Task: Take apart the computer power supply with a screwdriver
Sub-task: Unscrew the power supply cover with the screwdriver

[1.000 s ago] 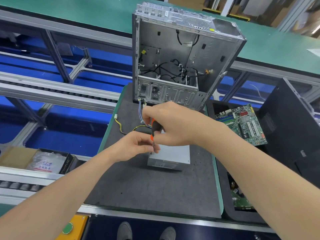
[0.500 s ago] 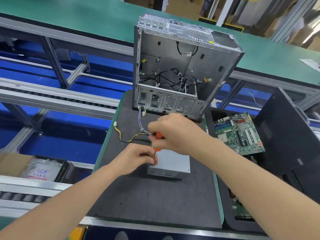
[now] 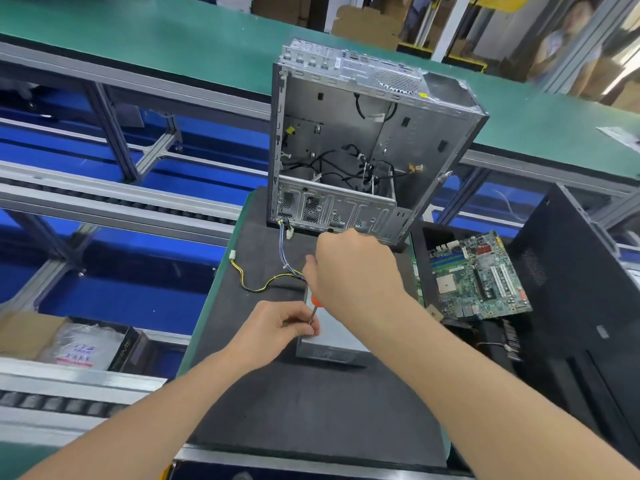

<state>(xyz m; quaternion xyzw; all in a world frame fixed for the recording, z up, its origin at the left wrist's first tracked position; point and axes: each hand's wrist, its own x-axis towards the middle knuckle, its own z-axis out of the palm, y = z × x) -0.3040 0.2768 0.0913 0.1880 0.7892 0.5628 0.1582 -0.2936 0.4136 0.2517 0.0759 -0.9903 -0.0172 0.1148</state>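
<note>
— Head view, and both hands are down on the power supply [image 3: 337, 329]. It's a grey box lying flat on the dark tabletop [image 3: 311, 410], just in front of the open computer case [image 3: 363, 140] that stands upright at the far end.

— What has the right hand got?

— Right hand [image 3: 353, 268] is curled tight round the screwdriver [image 3: 316, 302]. Only a sliver of orange handle peeks out under the palm, with the thin metal shaft dropping down from it.

— And the left?

— Left hand [image 3: 277, 327] comes in from the side. Thumb and fingertips pinch the shaft low down, right at the near left corner of the box's top face, and the heel of the hand sits beside the box.

— Is the tip seated in a screw?

— Can't tell, the fingers cover it.

— Wires?

— A yellow-and-black cable [image 3: 256, 289] loops out from under the right hand across the tabletop and ends in a white plug near the left edge. A thin blue-and-white wire bundle [image 3: 282, 247] runs from the same spot up to the case's lower left corner.

— Anything around the work?

— A green motherboard [image 3: 478, 275] lies face up just off the tabletop's right edge, with a black tower panel [image 3: 571, 289] beyond it. Down on the left, lower than the tabletop, a cardboard box [image 3: 20, 332] sits beside a clear plastic bag [image 3: 83, 344].
</note>
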